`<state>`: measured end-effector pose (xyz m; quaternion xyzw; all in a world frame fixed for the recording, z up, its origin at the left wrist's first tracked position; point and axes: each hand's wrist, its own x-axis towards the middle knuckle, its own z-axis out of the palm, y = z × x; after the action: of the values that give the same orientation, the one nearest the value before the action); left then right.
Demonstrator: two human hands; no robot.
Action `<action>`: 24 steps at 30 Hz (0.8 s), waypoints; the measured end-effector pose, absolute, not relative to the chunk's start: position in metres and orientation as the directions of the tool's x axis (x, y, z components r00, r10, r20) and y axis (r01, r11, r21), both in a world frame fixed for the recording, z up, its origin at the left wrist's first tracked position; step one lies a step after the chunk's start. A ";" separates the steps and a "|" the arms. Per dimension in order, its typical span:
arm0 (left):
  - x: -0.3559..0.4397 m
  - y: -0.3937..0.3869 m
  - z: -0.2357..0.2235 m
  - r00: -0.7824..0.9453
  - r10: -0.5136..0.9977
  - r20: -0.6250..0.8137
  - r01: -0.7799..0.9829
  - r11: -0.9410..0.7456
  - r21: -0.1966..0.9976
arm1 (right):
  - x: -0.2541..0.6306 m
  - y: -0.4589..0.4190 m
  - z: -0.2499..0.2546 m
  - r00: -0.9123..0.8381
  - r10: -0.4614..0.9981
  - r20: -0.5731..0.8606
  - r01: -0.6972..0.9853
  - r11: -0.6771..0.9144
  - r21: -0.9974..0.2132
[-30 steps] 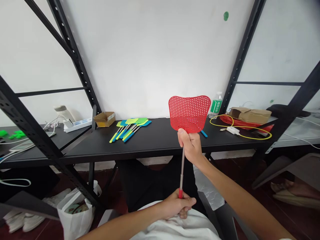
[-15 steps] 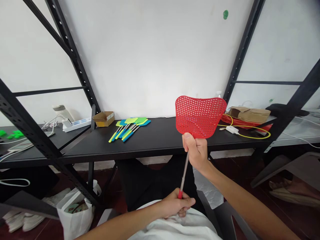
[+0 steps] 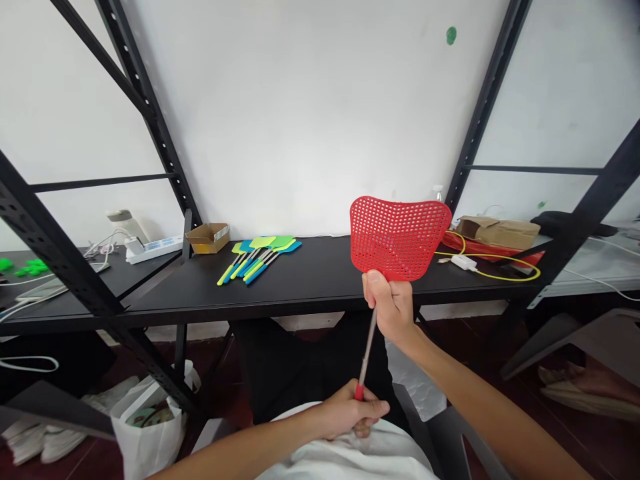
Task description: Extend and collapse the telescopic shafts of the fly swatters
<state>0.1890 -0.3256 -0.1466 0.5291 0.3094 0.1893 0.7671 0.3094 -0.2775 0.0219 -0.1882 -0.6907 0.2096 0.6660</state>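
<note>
A red fly swatter (image 3: 397, 237) with a perforated head and a metal rod is held up in front of me, tilted, its head uppermost. My right hand (image 3: 393, 303) is closed around the top of the rod, just under the head. Lower down, near my lap, my left hand (image 3: 353, 408) grips the red handle, most of which its fingers hide. On the black table (image 3: 185, 290), left of the red swatter, lies a fanned pile of green, yellow and blue fly swatters (image 3: 263, 257) with metal rods. Neither hand touches that pile.
An open cardboard box (image 3: 209, 238) stands left of the pile. Rightward lie a yellow cable (image 3: 510, 277), a white adapter (image 3: 465, 263) and a brown paper package (image 3: 500, 231). Black rack posts (image 3: 163, 133) rise at both sides. A white bag (image 3: 150, 427) sits on the floor.
Both hands keep their hold on the red swatter. Its head appears very slightly lower and further left; the view has also shifted a little. The pile on the table is unchanged.
</note>
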 end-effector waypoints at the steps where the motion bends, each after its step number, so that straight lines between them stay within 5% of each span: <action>1: 0.189 -0.325 -0.146 0.737 0.616 -0.278 0.039 0.372 0.927 | 0.310 -0.277 0.021 -0.042 0.543 0.839 -0.027 0.839 -0.544; 24: 0.186 -0.328 -0.137 0.752 0.603 -0.267 0.054 0.348 0.936 | 0.304 -0.272 0.015 -0.152 0.545 0.825 -0.346 0.752 -0.561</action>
<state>0.1863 -0.3281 -0.1367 0.5420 0.3029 0.1799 0.7630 0.3043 -0.2724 0.0150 -0.0736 -0.6765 0.3442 0.6469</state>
